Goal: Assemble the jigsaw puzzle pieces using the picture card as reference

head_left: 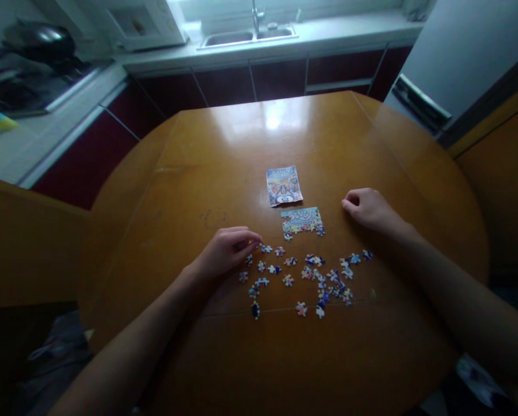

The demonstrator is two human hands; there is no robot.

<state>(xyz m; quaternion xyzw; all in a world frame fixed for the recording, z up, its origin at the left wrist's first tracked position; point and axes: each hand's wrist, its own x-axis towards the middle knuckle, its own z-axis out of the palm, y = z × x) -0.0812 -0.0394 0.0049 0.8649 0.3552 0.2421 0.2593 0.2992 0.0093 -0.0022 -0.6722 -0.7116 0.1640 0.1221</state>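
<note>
My left hand (228,249) is over the left side of the loose jigsaw pieces, its fingers closed with the tips on a small jigsaw piece (266,249). My right hand (369,208) rests on the table to the right, curled into a loose fist, with nothing showing in it. Between the hands lies a partly joined jigsaw puzzle (303,221); its upper rows are together and its lower edge is ragged. Just beyond it is a creased picture sheet (284,186) with a blue cartoon figure. Several loose pieces (288,280) are scattered nearer to me, some overlapping at the right (336,280).
All this lies on a rounded wooden table (224,150). Past its far edge stands a counter with a double sink (229,38). A wok (40,40) sits on the stove at the left, and a pale fridge (462,63) is at the right.
</note>
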